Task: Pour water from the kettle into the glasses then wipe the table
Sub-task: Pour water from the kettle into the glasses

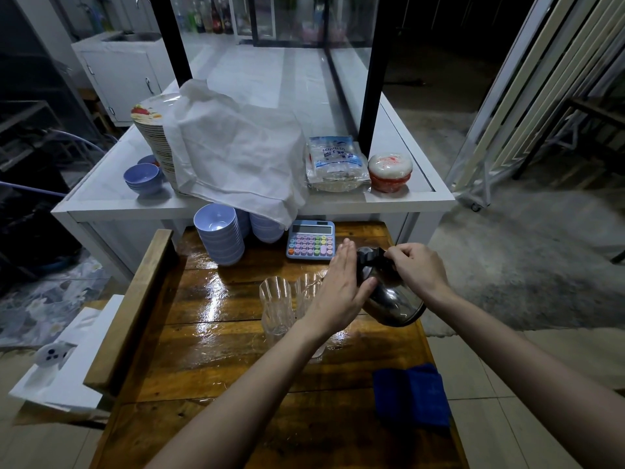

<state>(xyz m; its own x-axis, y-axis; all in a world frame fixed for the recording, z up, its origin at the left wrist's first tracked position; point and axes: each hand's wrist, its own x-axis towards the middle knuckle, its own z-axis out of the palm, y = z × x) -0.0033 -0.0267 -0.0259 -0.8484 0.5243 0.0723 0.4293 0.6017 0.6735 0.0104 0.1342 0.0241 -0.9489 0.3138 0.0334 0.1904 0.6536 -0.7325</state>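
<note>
My right grip (417, 269) is clenched round the black handle of the kettle (394, 308), which I hold tilted at the right side of the desk (203, 350), its top leaning toward the glasses (275, 299) just beside it for pouring. My left grip (338, 289) is released, flat fingers pressed against the lid end, I'd say to steady it. The blue cloth (411, 394) lies near me, ready for wiping the wet boards

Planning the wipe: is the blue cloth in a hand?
No, the blue cloth lies alone on the table, by its near right edge.
</note>
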